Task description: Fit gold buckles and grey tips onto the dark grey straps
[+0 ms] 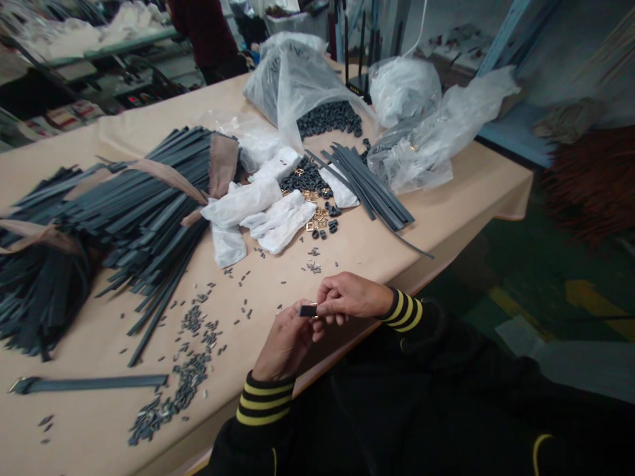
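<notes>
Near the table's front edge, my left hand (288,336) and my right hand (353,297) meet with their fingers closed. Between them is a short, dark strap piece (307,311) with a gold glint beside it, which looks like a buckle. My fingers cover most of it, so its length and the buckle's shape cannot be made out. Beyond my hands are small dark cut pieces (313,267), gold buckles (313,226) and a heap of dark loops (305,177). One finished-looking belt strap with a buckle (94,383) lies at the left.
Tied bundles of dark grey straps (149,178) cover the table's left side. White cloth gloves (268,208) lie mid-table beside loose strips (367,182). Plastic bags (292,79) stand at the back. Cut scraps (183,377) scatter over the front left. A person (206,36) stands behind.
</notes>
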A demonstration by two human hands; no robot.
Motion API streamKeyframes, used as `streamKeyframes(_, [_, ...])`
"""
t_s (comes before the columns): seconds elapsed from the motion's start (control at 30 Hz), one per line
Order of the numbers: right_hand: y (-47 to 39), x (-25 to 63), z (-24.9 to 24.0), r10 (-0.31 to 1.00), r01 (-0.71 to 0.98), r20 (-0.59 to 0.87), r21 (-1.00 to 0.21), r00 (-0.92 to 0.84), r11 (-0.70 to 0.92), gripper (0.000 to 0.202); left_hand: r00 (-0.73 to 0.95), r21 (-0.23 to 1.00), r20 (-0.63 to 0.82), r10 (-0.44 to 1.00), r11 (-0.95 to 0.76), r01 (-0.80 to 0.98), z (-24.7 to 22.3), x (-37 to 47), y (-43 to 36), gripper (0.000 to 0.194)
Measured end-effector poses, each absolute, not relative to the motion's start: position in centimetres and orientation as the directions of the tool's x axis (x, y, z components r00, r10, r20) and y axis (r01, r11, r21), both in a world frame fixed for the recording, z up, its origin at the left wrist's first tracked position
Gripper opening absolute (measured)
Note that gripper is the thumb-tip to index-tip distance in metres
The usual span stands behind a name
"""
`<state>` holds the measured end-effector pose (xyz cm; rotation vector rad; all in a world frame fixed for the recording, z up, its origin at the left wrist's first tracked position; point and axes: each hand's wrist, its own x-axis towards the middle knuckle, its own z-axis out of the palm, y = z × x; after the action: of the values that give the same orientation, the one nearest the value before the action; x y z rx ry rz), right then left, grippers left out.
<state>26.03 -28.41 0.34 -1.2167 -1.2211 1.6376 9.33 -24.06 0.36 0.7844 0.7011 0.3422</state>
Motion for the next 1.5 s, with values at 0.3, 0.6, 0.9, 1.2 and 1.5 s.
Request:
streamKeyframes(0.3, [-28.1, 27.4, 1.0, 0.873, 0.195, -0.253, -0.963, -0.417, -0.186, 0.031, 0.658, 0.891, -0.403, 0.636, 0.437, 0.123, 0.3, 9.3, -24.0, 0.023])
streamKeyframes(0.6, [-28.3, 26.7, 0.8, 0.911, 0.353, -0.26, -0.925, -0.321, -0.14, 0.031, 0.482, 0.941, -0.297, 0.825, 0.169, 0.292, -0.8, 10.3, -25.0, 0.017])
streamKeyframes(0.9, [-28.0, 27.2, 1.0, 0.893, 0.335, -0.251, -0.934, -0.374, -0.122, 0.021, 0.689, 0.888, -0.38, 0.617, 0.452, 0.085, -0.8, 8.9, -23.9, 0.03])
streamKeyframes(1.2, [-26.2, 27.4, 1.8, 0.916, 0.539, -0.113, -0.833, -0.385, 0.123, 0.01, 0.68, 0.94, -0.323, 0.658, 0.303, 0.154, -0.3, 9.6, -22.9, 0.021])
streamKeyframes(1.5, [-20.1, 31.4, 1.8, 0.983, 0.897, -0.007, -0.408, 0.184, -0.171, 0.017, 0.482, 0.93, -0.351, 0.803, 0.36, 0.076, -1.2, 9.6, -22.5, 0.024])
